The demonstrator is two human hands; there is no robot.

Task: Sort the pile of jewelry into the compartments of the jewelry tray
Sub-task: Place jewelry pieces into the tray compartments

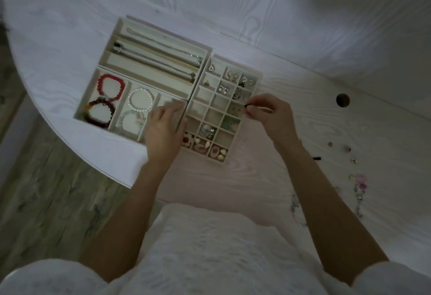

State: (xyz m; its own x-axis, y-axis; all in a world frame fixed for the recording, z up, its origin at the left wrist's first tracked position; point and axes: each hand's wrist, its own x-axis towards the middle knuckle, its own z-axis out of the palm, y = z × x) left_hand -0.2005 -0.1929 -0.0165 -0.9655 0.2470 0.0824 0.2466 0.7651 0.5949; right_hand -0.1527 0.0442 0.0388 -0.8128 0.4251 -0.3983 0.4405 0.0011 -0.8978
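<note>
Right hand [268,113] has a small dark piece [246,106] in a fingertip grip over the grid tray [258,80]. Left hand [163,129] rests flat, fingers relaxed, beside it. Loose jewelry [354,173] sits on the desk [326,38].

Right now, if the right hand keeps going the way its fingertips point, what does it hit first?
Probably the cream grid tray: the right hand, pinching a small dark piece, points left over its right-column cells. Height above the dividers is unclear.
</note>
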